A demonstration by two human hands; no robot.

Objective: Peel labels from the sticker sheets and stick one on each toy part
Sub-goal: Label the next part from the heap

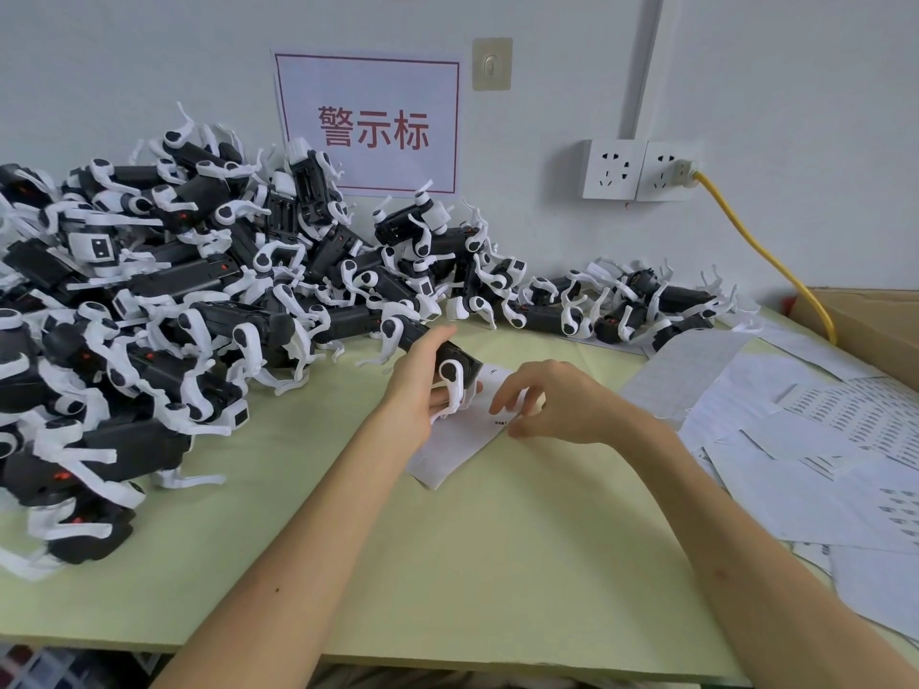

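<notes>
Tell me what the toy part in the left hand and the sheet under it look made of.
Toy part: moulded plastic, it seems; matte black body, smooth white legs. Sticker sheet: probably thin matte white paper; it lies flat and carries small print.

We see a big pile [174, 290] of toys on the left of the table [497, 564], back against the wall [746, 67]. A sign [368, 124] hangs behind it, with sockets [641, 169] to the right. Loose sheets [795, 440] lie on the right, before a box [875, 320]. In the middle our left hand [422, 385] holds a toy [437, 355] over a sheet [447, 455]. Our right hand [552, 405] is just beside, maybe touching that sheet.
</notes>
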